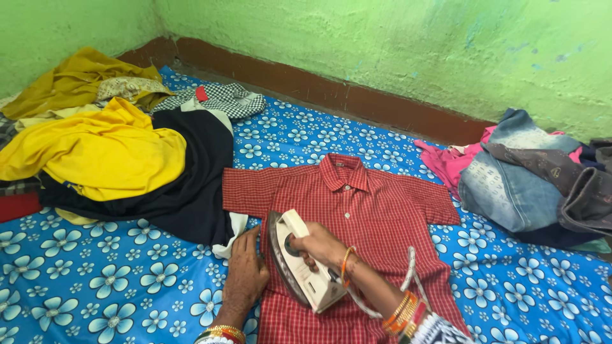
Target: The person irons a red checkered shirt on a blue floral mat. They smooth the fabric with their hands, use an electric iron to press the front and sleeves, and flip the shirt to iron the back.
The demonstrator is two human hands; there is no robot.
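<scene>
Right hand [322, 245] clamped on iron [299, 261] handle, frame centre; left hand [245, 274] flat, fingers spread, pressing red checked shirt [370, 210].

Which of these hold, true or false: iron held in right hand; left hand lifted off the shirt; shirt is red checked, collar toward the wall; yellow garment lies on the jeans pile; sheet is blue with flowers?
1. The right hand grips the iron by its handle. True.
2. The left hand is lifted clear of the shirt. False: it lies flat at the left edge of the red checked shirt, beside the iron.
3. The shirt lies spread with its collar toward the wall. True.
4. The yellow garment lies on the jeans. False: it tops the clothes pile on the left; the jeans are on the right.
5. The sheet is blue with white flowers. True.
</scene>
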